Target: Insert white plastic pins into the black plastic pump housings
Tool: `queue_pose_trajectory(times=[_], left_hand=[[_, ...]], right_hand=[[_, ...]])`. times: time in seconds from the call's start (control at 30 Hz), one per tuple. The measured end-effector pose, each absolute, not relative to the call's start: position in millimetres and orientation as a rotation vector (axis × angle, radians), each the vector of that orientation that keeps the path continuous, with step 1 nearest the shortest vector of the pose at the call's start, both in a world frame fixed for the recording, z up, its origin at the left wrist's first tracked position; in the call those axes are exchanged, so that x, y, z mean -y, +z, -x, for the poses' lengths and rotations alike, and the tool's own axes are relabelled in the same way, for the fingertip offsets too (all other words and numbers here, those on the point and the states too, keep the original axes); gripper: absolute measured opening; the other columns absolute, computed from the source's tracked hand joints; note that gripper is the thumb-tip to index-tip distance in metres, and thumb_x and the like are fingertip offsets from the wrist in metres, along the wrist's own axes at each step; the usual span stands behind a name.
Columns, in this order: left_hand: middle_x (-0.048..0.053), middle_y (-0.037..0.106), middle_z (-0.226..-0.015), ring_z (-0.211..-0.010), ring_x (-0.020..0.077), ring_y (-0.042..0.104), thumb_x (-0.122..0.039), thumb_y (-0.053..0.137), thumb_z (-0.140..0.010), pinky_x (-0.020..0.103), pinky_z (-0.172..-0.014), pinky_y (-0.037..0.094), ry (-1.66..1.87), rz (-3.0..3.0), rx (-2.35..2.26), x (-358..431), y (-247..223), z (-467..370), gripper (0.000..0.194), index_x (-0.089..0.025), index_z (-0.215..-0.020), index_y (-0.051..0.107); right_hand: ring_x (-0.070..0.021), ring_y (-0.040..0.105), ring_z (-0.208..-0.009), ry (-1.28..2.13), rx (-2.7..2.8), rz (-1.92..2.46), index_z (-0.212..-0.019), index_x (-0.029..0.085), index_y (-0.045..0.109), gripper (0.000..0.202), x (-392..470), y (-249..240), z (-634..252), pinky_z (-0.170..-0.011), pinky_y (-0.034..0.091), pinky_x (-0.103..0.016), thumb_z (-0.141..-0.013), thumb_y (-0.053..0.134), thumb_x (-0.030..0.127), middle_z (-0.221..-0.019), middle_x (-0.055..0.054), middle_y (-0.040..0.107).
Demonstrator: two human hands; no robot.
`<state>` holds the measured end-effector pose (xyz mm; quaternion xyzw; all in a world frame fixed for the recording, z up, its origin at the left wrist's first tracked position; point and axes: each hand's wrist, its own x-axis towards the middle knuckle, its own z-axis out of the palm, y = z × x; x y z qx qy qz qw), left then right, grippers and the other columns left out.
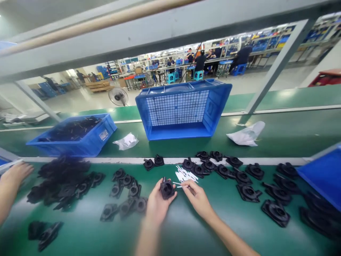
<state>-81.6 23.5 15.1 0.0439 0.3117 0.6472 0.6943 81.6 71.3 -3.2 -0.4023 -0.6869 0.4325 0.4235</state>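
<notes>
My left hand (156, 206) is closed around a black plastic housing (167, 189), its round opening turned up toward me. In a fingertip pinch, my right hand (196, 197) has a thin white stick (177, 184) whose tip reaches the housing's right side; a second stick seems to lie beside it. Whether the tip touches the housing I cannot tell. Just beyond my right hand lies a loose pile of white sticks (185, 174). More black housings (128, 180) sit to the left of my hands, and several others (249, 192) are spread to the right.
Another person's hand (16, 174) is at the far left, near a heap of black parts (64, 177). Behind stand a filled blue bin (93, 142) and a tilted blue crate (181, 133). Plastic bags (126, 141) lie on the green bench; another blue bin (322, 174) is at right.
</notes>
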Motion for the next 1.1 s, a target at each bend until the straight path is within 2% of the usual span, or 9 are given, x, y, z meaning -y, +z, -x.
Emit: queue_pose_trajectory(times=[0.17, 0.3, 0.47, 0.57, 1.1], left_hand=[[0.011, 0.063, -0.106, -0.094, 0.0230, 0.061, -0.034, 0.055, -0.085, 0.044, -0.084, 0.051, 1.248, -0.211, -0.775, -18, 17, 62, 0.027, -0.016, -0.105, 0.059], [0.009, 0.065, -0.095, -0.090, 0.0200, 0.061, -0.027, 0.061, -0.082, 0.038, -0.080, 0.052, 1.198, -0.256, -0.906, -18, 12, 54, 0.023, -0.014, -0.101, 0.062], [0.011, 0.063, -0.108, -0.104, 0.0230, 0.057, -0.034, 0.055, -0.086, 0.042, -0.089, 0.048, 1.209, -0.227, -0.880, -21, 8, 55, 0.026, -0.014, -0.100, 0.064], [0.013, 0.060, -0.115, -0.107, 0.0225, 0.055, -0.037, 0.050, -0.088, 0.040, -0.092, 0.046, 1.211, -0.226, -0.855, -22, 7, 54, 0.031, -0.014, -0.104, 0.063], [0.014, 0.053, -0.127, -0.112, 0.0262, 0.052, -0.027, 0.057, -0.084, 0.043, -0.091, 0.046, 1.236, -0.370, -0.926, -18, 16, 55, 0.036, -0.018, -0.119, 0.055]], right_hand=[[-0.0179, 0.059, -0.087, 1.112, 1.540, 0.984, -0.091, 0.020, 0.065, 0.018, -55, -17, -96, -0.075, 0.048, -0.028, -0.088, 0.051, 0.032, -0.091, -0.006, 0.062], [-0.0169, 0.059, -0.084, 1.069, 1.618, 0.966, -0.089, 0.019, 0.066, 0.019, -55, -10, -101, -0.077, 0.047, -0.030, -0.090, 0.050, 0.029, -0.086, -0.006, 0.064], [-0.0151, 0.058, -0.076, 0.966, 1.746, 0.980, -0.084, 0.019, 0.065, 0.020, -53, -4, -101, -0.070, 0.046, -0.028, -0.091, 0.047, 0.026, -0.078, -0.004, 0.063], [-0.0153, 0.058, -0.077, 0.900, 1.832, 0.960, -0.083, 0.019, 0.065, 0.019, -50, -5, -100, -0.071, 0.046, -0.028, -0.091, 0.048, 0.024, -0.078, -0.004, 0.065], [-0.0162, 0.057, -0.078, 0.803, 1.870, 1.009, -0.089, 0.019, 0.065, 0.016, -48, -11, -96, -0.073, 0.046, -0.030, -0.090, 0.049, 0.021, -0.083, -0.005, 0.066]])
